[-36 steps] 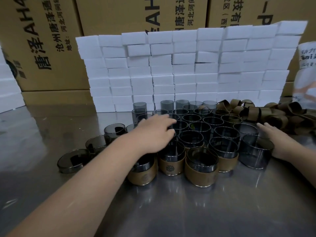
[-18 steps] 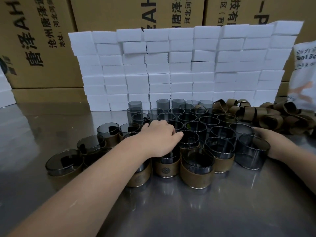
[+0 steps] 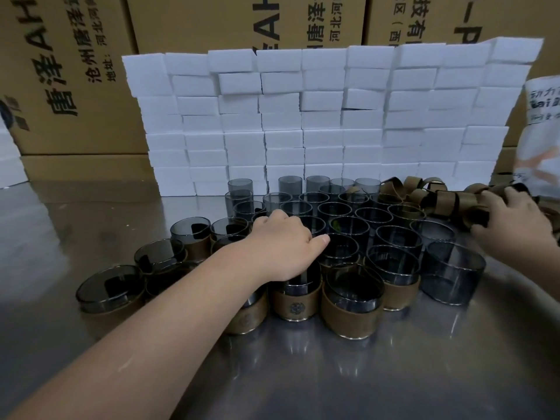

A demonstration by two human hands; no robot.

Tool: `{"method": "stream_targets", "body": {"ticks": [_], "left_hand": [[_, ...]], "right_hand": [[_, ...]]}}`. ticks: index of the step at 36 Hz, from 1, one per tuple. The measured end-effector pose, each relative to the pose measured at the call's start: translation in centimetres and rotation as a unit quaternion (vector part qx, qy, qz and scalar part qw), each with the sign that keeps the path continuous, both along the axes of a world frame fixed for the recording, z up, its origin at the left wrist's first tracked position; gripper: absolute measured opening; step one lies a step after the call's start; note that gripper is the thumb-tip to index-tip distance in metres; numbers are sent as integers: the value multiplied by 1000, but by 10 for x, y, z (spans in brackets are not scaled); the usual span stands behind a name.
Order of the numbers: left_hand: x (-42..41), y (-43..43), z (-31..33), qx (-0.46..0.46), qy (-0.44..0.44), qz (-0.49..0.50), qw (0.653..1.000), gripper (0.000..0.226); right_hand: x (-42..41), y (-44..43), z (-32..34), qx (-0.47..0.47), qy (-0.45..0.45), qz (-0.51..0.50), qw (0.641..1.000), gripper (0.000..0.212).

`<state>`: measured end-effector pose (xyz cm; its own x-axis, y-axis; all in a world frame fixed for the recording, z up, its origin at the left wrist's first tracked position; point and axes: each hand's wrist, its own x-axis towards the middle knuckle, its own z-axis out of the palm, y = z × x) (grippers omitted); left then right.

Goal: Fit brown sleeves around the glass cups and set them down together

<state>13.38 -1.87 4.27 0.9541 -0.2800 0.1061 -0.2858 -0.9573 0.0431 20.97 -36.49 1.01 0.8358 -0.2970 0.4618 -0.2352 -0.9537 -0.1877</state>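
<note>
cardboard boxes (image 3: 194, 28) printed 唐泽 behind glass cups (image 3: 397, 241), right hand (image 3: 512, 228) gripping brown sleeves (image 3: 448, 201).

Views: one camera only, worn on the person's head.
Position: above the glass cups (image 3: 394, 247), on the person's side of them.
Facing: forward and down, across the cups to the wall of white blocks (image 3: 333, 122) behind them and the cardboard boxes (image 3: 75, 71) beyond.
Nearness: close. The cups fill the middle, the left hand (image 3: 281, 247) reaches in over them from the lower left corner, and the right hand (image 3: 512, 228) is just right of them.
Lens: wide-angle. The block rows bow at the sides.
</note>
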Motion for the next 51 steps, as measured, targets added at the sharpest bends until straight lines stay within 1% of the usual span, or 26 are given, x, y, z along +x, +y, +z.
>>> {"method": "stream_targets", "body": {"ticks": [2, 5, 8, 10, 14, 16, 18, 21, 23, 26, 27, 28, 30, 31, 33, 34, 35, 36, 37, 39, 41, 43, 45, 47, 48, 51], "left_hand": [[0, 1, 0, -15, 0, -8, 1000, 54], [1, 3, 0, -45, -1, -20, 999, 57], [1, 4, 1, -64, -15, -32, 997, 52], [1, 4, 1, -96, -35, -41, 994, 45], [2, 3, 3, -146, -123, -65, 979, 23], [2, 3, 5, -173, -167, -70, 968, 21], [1, 3, 8, -198, -205, -73, 956, 20], [-2, 3, 13, -236, -226, -76, 942, 19], [-5, 2, 15, -259, -216, -78, 938, 21], [-8, 1, 18, -278, -212, -77, 934, 29], [-8, 1, 19, -281, -216, -75, 932, 32], [-8, 1, 19, -285, -219, -74, 930, 34], [-10, 1, 20, -309, -216, -75, 923, 39], [-10, 0, 20, -322, -214, -75, 919, 42], [-10, 0, 20, -337, -218, -69, 914, 40], [-11, 0, 20, -338, -224, -63, 912, 37], [-11, 1, 20, -339, -233, -59, 910, 35], [-12, 1, 21, -340, -243, -57, 907, 34], [-13, 0, 21, -343, -252, -58, 903, 33], [-15, 0, 23, -359, -262, -64, 894, 32], [-19, -2, 25, -379, -259, -73, 885, 29], [-22, -2, 25, -400, -245, -82, 879, 19], [-25, -3, 24, -421, -224, -86, 875, 13], [-26, -3, 22, -436, -217, -81, 869, 26], [-27, -3, 22, -445, -219, -79, 865, 33], [-31, -4, 23, -469, -216, -80, 853, 41]], "right_hand": [[7, -4, 3, -8, 21, -28, 999, 63], [19, -11, 6, -3, 79, -60, 995, 66], [26, -15, 6, -31, 136, -47, 989, 66], [29, -17, 4, -54, 144, -40, 987, 64], [31, -16, 1, -127, 110, -36, 985, 44], [29, -13, 1, -156, 72, -35, 985, 32], [28, -11, 0, -164, 44, -40, 985, 23], [24, -6, 5, -167, 35, -44, 984, 15], [24, -4, 8, -146, 29, -42, 988, 16], [25, -5, 11, -130, 19, -53, 990, 28], [27, -6, 13, -116, 17, -59, 991, 28], [27, -3, 16, -91, 14, -68, 993, 29], [28, -1, 25, -29, 10, -73, 997, 41], [28, 0, 28, -2, -2, -65, 998, 41], [22, 3, 32, 35, -71, -40, 996, 21], [19, 4, 34, 37, -112, -20, 993, 17], [16, 6, 36, 33, -143, 2, 989, 20], [11, 12, 40, 50, -171, 20, 984, 24], [5, 19, 44, 84, -205, 40, 974, 26], [-12, 42, 53, 183, -273, 79, 941, 28], [-33, 70, 61, 292, -312, 125, 895, 32], [-57, 98, 69, 378, -329, 165, 850, 30], [-79, 124, 76, 472, -318, 194, 799, 32], [-94, 144, 82, 562, -283, 216, 746, 40], [-98, 152, 84, 592, -263, 229, 726, 41], [-106, 172, 86, 662, -196, 271, 670, 30]]}}
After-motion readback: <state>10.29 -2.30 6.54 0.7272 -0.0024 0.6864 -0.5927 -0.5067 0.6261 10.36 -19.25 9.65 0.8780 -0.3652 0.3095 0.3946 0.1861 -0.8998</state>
